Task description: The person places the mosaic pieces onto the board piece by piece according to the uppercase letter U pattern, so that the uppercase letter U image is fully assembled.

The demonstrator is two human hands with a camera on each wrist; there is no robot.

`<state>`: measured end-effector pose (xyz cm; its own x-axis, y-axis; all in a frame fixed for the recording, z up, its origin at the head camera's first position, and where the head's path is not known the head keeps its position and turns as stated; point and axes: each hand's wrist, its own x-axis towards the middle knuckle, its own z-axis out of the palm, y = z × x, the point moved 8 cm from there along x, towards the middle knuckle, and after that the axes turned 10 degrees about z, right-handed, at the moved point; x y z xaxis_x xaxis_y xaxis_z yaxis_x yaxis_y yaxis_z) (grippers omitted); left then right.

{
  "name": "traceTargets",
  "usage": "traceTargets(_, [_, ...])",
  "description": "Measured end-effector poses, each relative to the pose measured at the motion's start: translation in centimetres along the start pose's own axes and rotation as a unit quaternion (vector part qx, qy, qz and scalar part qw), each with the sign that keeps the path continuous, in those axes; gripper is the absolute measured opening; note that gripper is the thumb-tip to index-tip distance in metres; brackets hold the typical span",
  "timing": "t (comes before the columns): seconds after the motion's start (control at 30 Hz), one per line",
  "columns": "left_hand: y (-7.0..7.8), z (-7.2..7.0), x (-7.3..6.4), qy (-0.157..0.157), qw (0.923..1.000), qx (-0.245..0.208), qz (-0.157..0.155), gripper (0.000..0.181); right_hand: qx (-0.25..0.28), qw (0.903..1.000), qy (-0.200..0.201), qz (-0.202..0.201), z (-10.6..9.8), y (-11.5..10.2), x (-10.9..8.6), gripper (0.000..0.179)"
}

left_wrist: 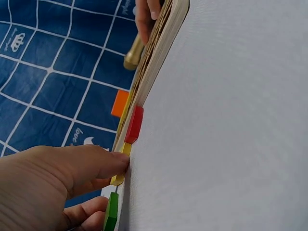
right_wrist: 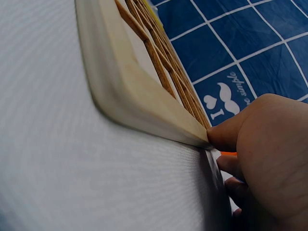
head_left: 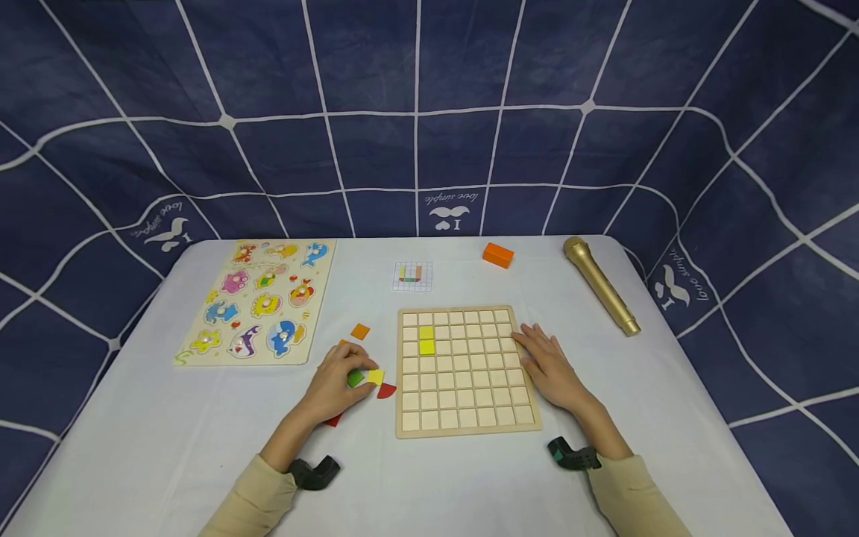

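Note:
My left hand (head_left: 338, 382) pinches a yellow square tile (head_left: 376, 377) between thumb and finger, left of the wooden grid board (head_left: 467, 432). Next to that tile lie a green tile (head_left: 355, 379), partly under the fingers, and a red quarter-round piece (head_left: 386, 391). Two yellow tiles (head_left: 426, 347) sit in the second column of the board, one above the other. Along the board's right edge rests my right hand (head_left: 552, 371), its fingers extended; in the right wrist view its thumb (right_wrist: 224, 136) touches the wooden rim (right_wrist: 144, 103).
An orange tile (head_left: 360, 331) and a partly hidden red piece (head_left: 333, 420) lie near the left hand. Farther back are an animal puzzle board (head_left: 251, 350), a small pattern card (head_left: 412, 277), an orange block (head_left: 498, 255) and a gold microphone (head_left: 602, 287).

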<state>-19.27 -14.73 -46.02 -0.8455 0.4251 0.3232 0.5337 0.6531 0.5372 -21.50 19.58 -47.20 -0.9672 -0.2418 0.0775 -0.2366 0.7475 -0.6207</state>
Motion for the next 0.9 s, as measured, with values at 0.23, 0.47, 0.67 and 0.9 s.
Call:
traceTargets(0.23, [0.6,-0.5,0.7,-0.009,0.9993,0.032,-0.015,0.023,-0.001,1.0000,0.005,-0.002,0.1,0.0,-0.1,0.042])
traceTargets(0.47, [2.1,-0.1,2.6,-0.002,0.9996,0.012,-0.026,0.024,-0.002,0.9999,0.010,-0.006,0.0,0.0,0.0,0.042])
traceTargets(0.67, [4.4,1.3,4.5,-0.002,0.9999,0.010,0.010,0.023,-0.004,1.0000,0.001,0.001,0.1,0.1,0.0,0.042])
traceTargets(0.9, [5.6,3.5,6.1,-0.031,0.9991,0.027,0.013,0.023,-0.005,1.0000,0.000,0.002,0.1,0.1,-0.1,0.042])
